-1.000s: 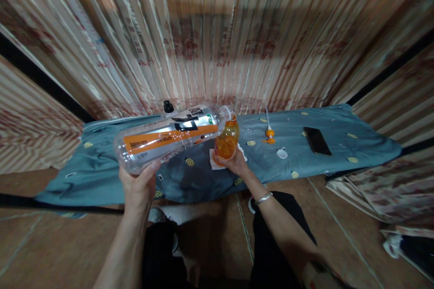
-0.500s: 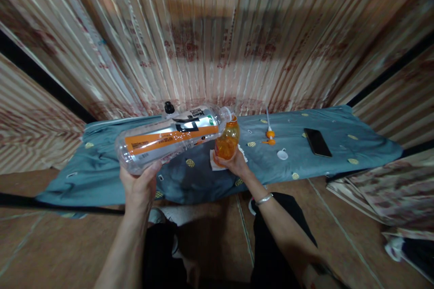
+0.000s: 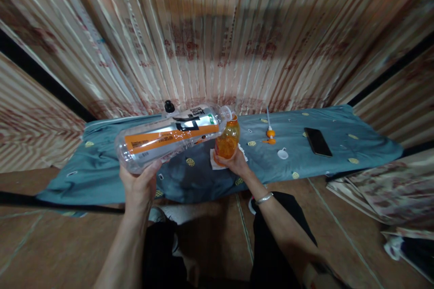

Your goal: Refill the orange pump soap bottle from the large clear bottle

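1. Head view: the left hand (image 3: 138, 188) has its grip closed round the base end of a large clear bottle (image 3: 169, 137) with an orange and silver label. The bottle is held in the air above the bench, tipped almost level.
2. The large bottle's open mouth points to the person's right and sits right at the top of a small orange bottle (image 3: 227, 140). I cannot tell whether the two touch.
3. The right hand (image 3: 234, 163) has its grip wrapped round the lower part of the small orange bottle, which stands upright. A silver bracelet (image 3: 263, 198) is on that wrist.
4. A white paper napkin (image 3: 215, 163) lies under the small orange bottle, on the blue-grey cloth (image 3: 101, 176) that covers the bench.
5. A black cap (image 3: 168, 106) stands on the cloth behind the large bottle, near the striped curtain (image 3: 210, 45).
6. To the right of the small orange bottle lie an orange pump head with a white tube (image 3: 270, 134) and, just beside it, a small white cap (image 3: 282, 154).
7. Further right, well apart from both hands, a black phone (image 3: 318, 141) lies flat on the cloth.
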### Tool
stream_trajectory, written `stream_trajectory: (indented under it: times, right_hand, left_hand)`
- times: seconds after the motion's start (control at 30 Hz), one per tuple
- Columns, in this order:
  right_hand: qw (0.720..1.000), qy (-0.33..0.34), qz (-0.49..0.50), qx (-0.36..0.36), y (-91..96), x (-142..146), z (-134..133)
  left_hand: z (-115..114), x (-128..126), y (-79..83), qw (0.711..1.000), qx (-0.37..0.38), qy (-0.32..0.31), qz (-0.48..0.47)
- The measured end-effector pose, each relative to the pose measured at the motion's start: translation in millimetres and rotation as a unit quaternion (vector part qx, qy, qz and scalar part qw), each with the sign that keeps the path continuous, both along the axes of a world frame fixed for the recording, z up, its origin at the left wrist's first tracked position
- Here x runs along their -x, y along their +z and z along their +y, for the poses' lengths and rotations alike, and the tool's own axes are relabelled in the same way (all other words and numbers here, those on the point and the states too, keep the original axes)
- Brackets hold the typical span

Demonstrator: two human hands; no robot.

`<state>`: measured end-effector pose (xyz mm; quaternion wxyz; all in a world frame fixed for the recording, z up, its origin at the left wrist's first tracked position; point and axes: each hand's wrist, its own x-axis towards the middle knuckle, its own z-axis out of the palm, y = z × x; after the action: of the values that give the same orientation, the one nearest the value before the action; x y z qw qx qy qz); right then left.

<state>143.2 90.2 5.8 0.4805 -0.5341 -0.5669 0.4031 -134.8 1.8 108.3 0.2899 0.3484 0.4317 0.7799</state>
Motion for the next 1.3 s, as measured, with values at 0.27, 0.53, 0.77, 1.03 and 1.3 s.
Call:
stream_trajectory:
  times: [0.27,0.53,0.77,1.03,1.3]
  right_hand:
    - [1.0,-0.009,-0.017,-0.007,-0.4,-1,0]
    - [1.0,0.001,-0.015,-0.009,-1.8,-1,1]
    - [1.0,0.003,-0.007,-0.016,-4.0,-1,1]
    - [1.0,0.004,-0.025,-0.008,-3.9,-3,1]
    - [1.0,0.002,-0.018,-0.012,-12.6,-1,4]
  left_hand:
    - [0,3,-2.9,1.0,0.008,-0.007,0.016]
    - [0,0,-2.7,1.0,0.004,-0.006,0.016]
    - [-1,0,-1.0,1.0,0.005,-0.008,0.008]
    - [0,-4,4.0,1.0,-0.011,-0.002,-0.017]
    - [2,-3,2.2,1.0,-0.013,-0.001,-0.016]
